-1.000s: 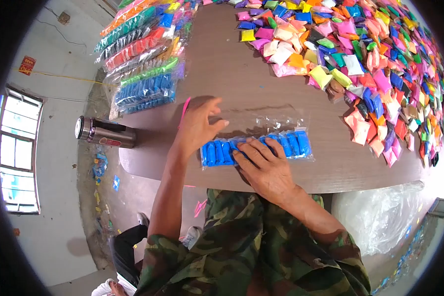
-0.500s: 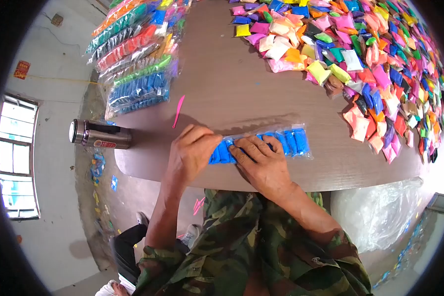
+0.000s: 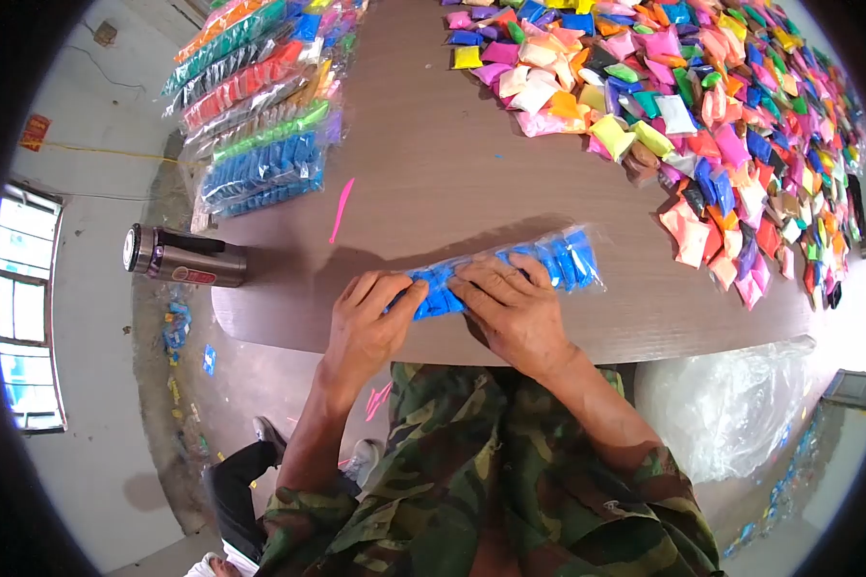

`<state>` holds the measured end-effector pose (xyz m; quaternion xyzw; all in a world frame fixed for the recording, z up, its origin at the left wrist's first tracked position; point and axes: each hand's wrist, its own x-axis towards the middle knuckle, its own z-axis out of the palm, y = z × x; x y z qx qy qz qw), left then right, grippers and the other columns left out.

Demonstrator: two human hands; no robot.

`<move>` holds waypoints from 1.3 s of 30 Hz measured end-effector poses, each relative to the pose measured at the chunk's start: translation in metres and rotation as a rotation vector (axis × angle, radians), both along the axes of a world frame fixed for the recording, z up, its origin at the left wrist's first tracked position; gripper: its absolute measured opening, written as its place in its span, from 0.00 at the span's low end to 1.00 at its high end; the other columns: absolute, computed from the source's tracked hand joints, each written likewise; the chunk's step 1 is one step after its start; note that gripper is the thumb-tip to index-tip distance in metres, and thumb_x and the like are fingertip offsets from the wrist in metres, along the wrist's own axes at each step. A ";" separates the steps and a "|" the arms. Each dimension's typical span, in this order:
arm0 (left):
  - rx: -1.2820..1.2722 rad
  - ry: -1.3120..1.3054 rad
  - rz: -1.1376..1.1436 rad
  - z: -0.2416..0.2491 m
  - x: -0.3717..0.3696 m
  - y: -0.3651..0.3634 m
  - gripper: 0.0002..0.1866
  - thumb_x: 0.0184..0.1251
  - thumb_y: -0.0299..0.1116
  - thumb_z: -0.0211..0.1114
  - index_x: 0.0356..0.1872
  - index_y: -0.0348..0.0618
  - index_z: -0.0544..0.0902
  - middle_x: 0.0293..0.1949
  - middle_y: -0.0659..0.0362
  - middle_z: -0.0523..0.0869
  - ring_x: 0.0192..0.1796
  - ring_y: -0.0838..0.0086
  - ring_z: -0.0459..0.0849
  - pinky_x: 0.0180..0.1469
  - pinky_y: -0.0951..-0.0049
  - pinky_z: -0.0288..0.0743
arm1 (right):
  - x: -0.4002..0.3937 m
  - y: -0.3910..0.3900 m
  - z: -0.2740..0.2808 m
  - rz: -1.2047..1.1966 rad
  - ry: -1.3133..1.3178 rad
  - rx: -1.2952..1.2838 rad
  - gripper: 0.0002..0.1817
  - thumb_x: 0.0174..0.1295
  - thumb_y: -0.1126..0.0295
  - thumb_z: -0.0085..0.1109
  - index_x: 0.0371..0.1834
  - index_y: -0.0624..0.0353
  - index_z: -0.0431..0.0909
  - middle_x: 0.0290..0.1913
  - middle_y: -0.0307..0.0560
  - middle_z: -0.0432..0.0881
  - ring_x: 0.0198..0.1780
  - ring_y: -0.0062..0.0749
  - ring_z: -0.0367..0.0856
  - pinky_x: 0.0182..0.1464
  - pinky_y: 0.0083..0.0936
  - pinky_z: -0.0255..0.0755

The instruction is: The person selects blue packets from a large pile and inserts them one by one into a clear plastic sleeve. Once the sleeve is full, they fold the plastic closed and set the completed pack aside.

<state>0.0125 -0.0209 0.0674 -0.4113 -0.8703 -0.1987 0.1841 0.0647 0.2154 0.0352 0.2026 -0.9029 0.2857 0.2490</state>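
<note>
1. Left hand [image 3: 368, 322]: a second ago it lay open-fingered on the table at about 10 o'clock of the bag; it has since drawn in toward 6 o'clock, and its fingers now curl over the bag's left end.
2. Bag of blue packets [image 3: 539, 264]: formerly flat, with its full row exposed; its left end is now bunched up and covered between the two hands.
3. Right hand [image 3: 515, 313]: shifted slightly toward 12 o'clock, its fingertips now meeting the left hand's on the bag.

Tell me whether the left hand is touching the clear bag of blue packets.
Touching: the head view shows the left hand gripping the end of the clear bag of blue packets.
</note>
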 end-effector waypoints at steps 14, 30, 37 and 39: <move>-0.037 -0.123 -0.006 0.005 0.017 -0.003 0.20 0.59 0.31 0.81 0.54 0.41 0.91 0.50 0.57 0.85 0.53 0.58 0.85 0.57 0.55 0.80 | 0.002 0.003 -0.007 0.028 0.031 -0.027 0.24 0.51 0.75 0.81 0.55 0.53 0.90 0.59 0.42 0.89 0.67 0.42 0.85 0.71 0.45 0.72; -0.026 -0.060 0.051 -0.011 0.022 -0.001 0.25 0.51 0.31 0.85 0.53 0.41 0.91 0.51 0.57 0.84 0.52 0.59 0.84 0.55 0.55 0.82 | 0.000 0.090 0.044 -0.321 0.044 0.038 0.22 0.53 0.73 0.81 0.54 0.53 0.91 0.65 0.50 0.85 0.69 0.53 0.82 0.66 0.48 0.78; -0.047 -0.081 0.069 -0.011 0.024 -0.002 0.23 0.55 0.31 0.85 0.53 0.40 0.92 0.56 0.55 0.87 0.54 0.55 0.85 0.55 0.56 0.81 | -0.017 0.115 0.008 -0.100 0.051 -0.026 0.16 0.57 0.74 0.78 0.49 0.53 0.90 0.60 0.41 0.89 0.60 0.45 0.88 0.64 0.42 0.78; -0.046 -0.075 0.074 -0.013 0.023 -0.002 0.22 0.56 0.31 0.84 0.53 0.39 0.92 0.57 0.54 0.87 0.54 0.55 0.86 0.57 0.55 0.82 | -0.019 0.114 0.007 -0.121 0.089 -0.022 0.16 0.56 0.75 0.76 0.48 0.53 0.90 0.55 0.40 0.89 0.55 0.42 0.89 0.59 0.41 0.78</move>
